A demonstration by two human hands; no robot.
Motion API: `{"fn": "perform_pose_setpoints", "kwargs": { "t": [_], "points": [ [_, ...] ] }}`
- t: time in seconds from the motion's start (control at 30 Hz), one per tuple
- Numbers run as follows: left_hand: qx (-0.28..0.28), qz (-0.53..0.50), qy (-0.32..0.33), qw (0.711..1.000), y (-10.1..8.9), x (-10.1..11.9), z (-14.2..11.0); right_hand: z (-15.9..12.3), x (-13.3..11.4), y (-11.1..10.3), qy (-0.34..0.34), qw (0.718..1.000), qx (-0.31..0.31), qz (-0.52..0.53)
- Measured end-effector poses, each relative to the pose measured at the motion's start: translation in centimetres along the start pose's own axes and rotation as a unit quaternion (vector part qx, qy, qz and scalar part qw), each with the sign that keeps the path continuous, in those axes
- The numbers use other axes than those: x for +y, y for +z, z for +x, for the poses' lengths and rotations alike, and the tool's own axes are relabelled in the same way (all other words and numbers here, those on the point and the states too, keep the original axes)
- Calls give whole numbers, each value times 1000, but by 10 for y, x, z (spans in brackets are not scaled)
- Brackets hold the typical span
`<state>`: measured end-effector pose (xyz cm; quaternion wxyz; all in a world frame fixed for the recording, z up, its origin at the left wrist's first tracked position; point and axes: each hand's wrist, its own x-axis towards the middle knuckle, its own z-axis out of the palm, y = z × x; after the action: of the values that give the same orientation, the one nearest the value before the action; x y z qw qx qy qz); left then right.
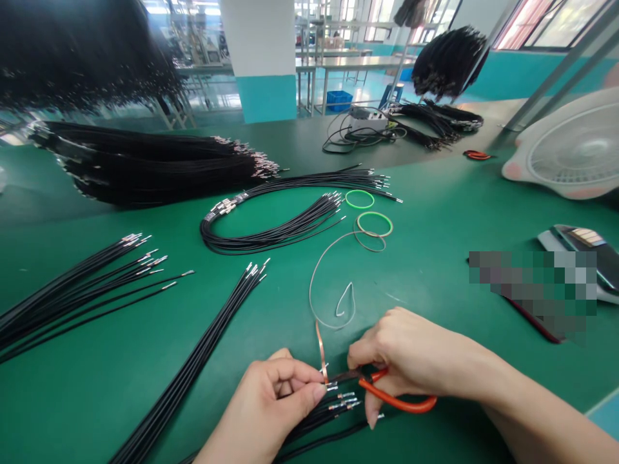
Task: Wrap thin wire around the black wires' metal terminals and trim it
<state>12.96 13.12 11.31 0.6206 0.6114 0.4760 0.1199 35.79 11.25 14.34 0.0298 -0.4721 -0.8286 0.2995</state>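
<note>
A: Left hand (278,396) pinches a cable (331,386) toward the near edge of the surface (435,270); right hand (394,354) grips pliers (403,405).

B: Handling?

A: Cable probably light, springy; copper strip (320,345) likely soft. Best hold: just behind cable tip.

Brt daylight via windows (556,29), upper-L blur

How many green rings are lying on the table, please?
2. The farther ring lies just right of the curved black cable bundle; the nearer ring lies slightly further right, by the thin wire. None looks hidden.
</note>
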Motion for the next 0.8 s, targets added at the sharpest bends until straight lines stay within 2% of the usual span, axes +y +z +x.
{"fn": "perform_pose_setpoints", "kwargs": {
  "t": [0.17,0.47,0.57,0.7,0.8],
  "points": [
    [0,-43,-14,999,1,-2,0,-1,-2,0,-10,1000,12,-13],
    [5,-50,-12,999,2,-3,2,1,-2,4,-13,999,21,-46],
    [4,-49,-6,999,1,-2,2,1,-1,2,17,999,24,-37],
    [29,-23,12,999,-2,-1,1,-5,0,-4,72,993,72,-63],
    [72,30,45,996,-3,-3,0,-16,8,-8,164,978,90,-93]
  ]
}}
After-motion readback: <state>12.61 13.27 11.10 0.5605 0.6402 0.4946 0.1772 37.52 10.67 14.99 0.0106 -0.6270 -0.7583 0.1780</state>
